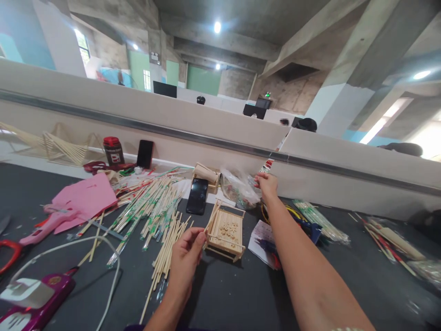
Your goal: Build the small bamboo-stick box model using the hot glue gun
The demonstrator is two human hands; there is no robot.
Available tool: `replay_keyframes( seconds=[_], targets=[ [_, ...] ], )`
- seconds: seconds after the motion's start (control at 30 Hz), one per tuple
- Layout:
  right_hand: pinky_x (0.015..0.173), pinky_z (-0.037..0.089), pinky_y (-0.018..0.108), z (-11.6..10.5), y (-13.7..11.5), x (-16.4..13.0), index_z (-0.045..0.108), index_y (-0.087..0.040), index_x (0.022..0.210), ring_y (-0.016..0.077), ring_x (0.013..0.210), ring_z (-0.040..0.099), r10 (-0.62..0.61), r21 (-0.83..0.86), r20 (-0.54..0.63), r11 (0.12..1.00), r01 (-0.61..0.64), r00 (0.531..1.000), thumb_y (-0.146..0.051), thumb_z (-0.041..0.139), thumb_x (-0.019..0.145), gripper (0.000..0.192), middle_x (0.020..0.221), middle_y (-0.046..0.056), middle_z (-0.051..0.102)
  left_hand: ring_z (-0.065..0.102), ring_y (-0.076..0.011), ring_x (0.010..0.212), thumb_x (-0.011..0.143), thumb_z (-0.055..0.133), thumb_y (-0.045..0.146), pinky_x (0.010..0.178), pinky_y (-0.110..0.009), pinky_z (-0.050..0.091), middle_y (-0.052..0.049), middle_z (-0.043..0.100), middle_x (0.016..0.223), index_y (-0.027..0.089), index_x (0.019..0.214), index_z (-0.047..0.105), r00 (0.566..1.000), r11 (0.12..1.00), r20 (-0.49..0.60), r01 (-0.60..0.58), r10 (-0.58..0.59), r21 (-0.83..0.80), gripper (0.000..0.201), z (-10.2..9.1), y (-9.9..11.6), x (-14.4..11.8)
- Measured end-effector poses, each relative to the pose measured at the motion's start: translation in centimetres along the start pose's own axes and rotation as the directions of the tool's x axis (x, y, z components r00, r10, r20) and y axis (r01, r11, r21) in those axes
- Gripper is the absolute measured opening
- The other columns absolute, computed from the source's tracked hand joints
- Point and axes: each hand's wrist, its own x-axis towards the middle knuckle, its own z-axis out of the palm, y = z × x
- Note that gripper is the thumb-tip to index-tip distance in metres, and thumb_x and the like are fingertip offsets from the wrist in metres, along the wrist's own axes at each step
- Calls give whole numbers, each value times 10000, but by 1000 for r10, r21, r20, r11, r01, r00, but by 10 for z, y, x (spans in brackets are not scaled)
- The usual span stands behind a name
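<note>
A small rack-like wooden stick frame (237, 250) stands on the dark table, with several small cut wooden pieces (230, 230) on its slatted top. My left hand (186, 253) is closed at the frame's left side, thumb and forefinger pinching a thin wooden stick (212, 215) that slants up along that edge. Beyond the frame, my right hand (268, 185) is stretched forward beside a clear plastic bag (237, 184). Its fingers are curled together, and what they hold is too small to make out. A narrow red-and-white strip (268, 164) shows just behind those fingers.
Loose sticks (168, 248) and wrapped chopsticks (151, 202) spread left of the frame. A black phone (197, 196) leans behind it. Pink sheets (84, 202), a pink glue gun (51, 225) and a purple power strip (51, 294) lie left. Pliers (313, 232) are under my right forearm.
</note>
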Motion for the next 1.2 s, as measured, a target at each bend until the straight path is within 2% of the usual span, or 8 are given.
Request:
replay_keyframes(
  seconds=[0.17,0.33,0.47,0.6,0.73,0.93,1.1,1.2],
  targets=[
    [387,436,209,-8,-3,-14,603,-159,691,103,462,528,-6,7,-8,1000,6,1000,-258,673,662,125,580,-6,619,514,-88,553,719,709,483,452,-184,426,-1,610,747,168,960,683,1000,1000,22,-23,23,20,398,-1,-3,1],
    [370,371,206,-25,-37,-71,621,-164,714,76,396,430,-66,37,105,997,62,992,-460,677,714,302,552,-25,593,562,-109,584,691,731,429,477,-207,467,-19,645,768,148,979,683,999,999,3,-33,32,40,405,-3,0,4],
    [425,406,211,-46,-67,-145,670,-182,844,117,515,517,-219,33,400,974,224,890,-381,740,707,252,666,-4,635,597,-130,584,645,765,416,482,-222,475,-23,668,730,141,970,685,999,998,-1,-44,44,35,433,-5,5,6],
    [590,475,260,-68,-62,-208,748,-226,926,201,778,621,-202,-80,553,953,293,808,-324,702,764,194,908,52,710,581,-119,547,631,787,382,491,-216,463,-4,662,640,142,868,699,995,998,90,-46,42,51,349,-5,7,5],
    [551,445,266,-85,-25,-236,755,-233,832,177,631,591,-150,-171,502,948,268,852,-334,640,816,154,789,35,702,596,-127,548,605,812,389,518,-234,491,-16,670,627,136,817,704,987,1000,159,-9,6,22,347,-9,6,7],
    [608,439,277,-98,8,-238,747,-210,780,183,639,586,-132,-198,341,958,209,931,-376,657,780,188,733,22,702,615,-123,605,568,828,422,552,-237,514,-32,690,735,133,860,703,1000,999,-2,-2,2,-49,429,-23,2,18],
    [660,445,290,-101,17,-234,744,-193,774,205,708,608,-103,-211,313,962,175,944,-384,658,766,210,742,32,714,614,-149,680,579,797,415,535,-232,500,-43,676,786,136,859,700,995,990,104,-12,-3,142,407,-21,-5,17],
    [589,425,268,-103,21,-234,743,-180,789,189,653,582,-51,-201,342,971,126,938,-401,652,769,239,741,33,710,600,-133,662,550,791,344,543,-245,504,-51,673,903,156,928,658,997,971,59,-71,59,230,443,-18,-12,18]
  ],
)
